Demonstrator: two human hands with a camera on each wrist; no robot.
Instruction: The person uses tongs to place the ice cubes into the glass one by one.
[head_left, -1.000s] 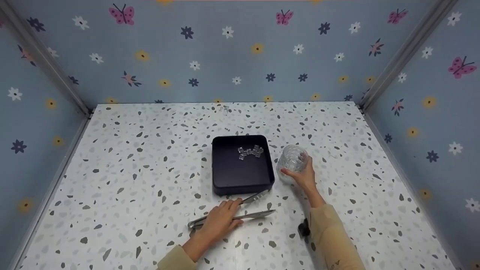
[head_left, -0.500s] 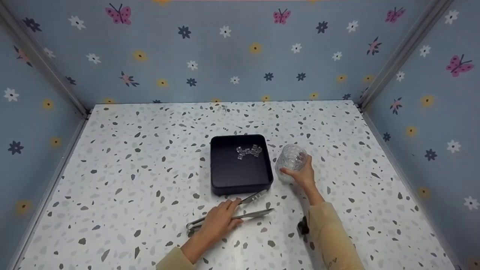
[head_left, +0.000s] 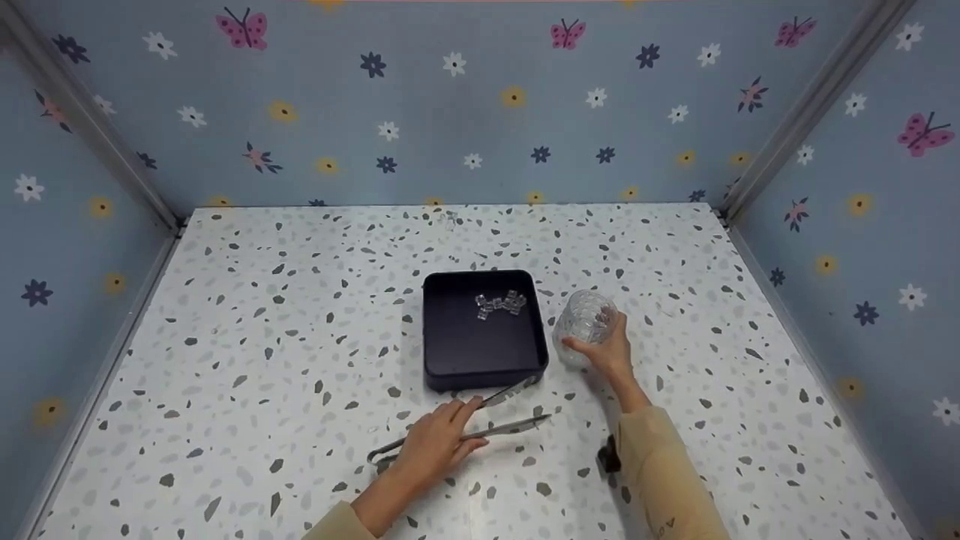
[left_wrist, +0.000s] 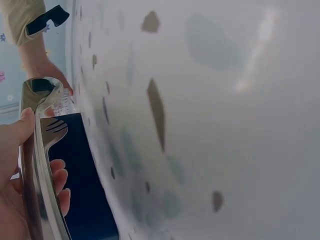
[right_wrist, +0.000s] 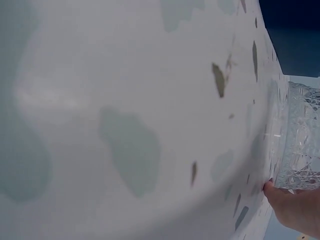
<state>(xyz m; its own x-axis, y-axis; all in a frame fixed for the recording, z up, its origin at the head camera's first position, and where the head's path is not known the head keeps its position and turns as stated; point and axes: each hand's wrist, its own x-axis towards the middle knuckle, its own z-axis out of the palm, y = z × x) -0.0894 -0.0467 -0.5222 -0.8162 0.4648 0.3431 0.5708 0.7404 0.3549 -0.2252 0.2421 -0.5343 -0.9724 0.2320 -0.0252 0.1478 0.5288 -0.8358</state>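
My left hand [head_left: 433, 444] grips a pair of metal tongs [head_left: 502, 429] near the front side of a dark square tray [head_left: 484, 369]. The tongs' arms stand apart, tips pointing right, with nothing between them. In the left wrist view, fingers [left_wrist: 59, 177] and thumb lie on either side of the tongs, which have a fork-like tip [left_wrist: 54, 131]. Several small clear cubes [head_left: 496, 304] lie in the tray's far right part. Just right of the tray, my right hand [head_left: 609, 351] holds a clear patterned glass [head_left: 583, 319] by its side; the right wrist view shows the glass [right_wrist: 302, 135] partly.
The speckled white tabletop [head_left: 285, 315] spreads around the tray. Flowered blue panels [head_left: 450, 105] stand at the back and both sides. A black device [head_left: 609, 454] sits at the right sleeve [head_left: 664, 465].
My left hand and the hinge end of the tongs have shifted slightly left and toward me. The right hand, glass, tray and cubes stay put; the head view sways a little.
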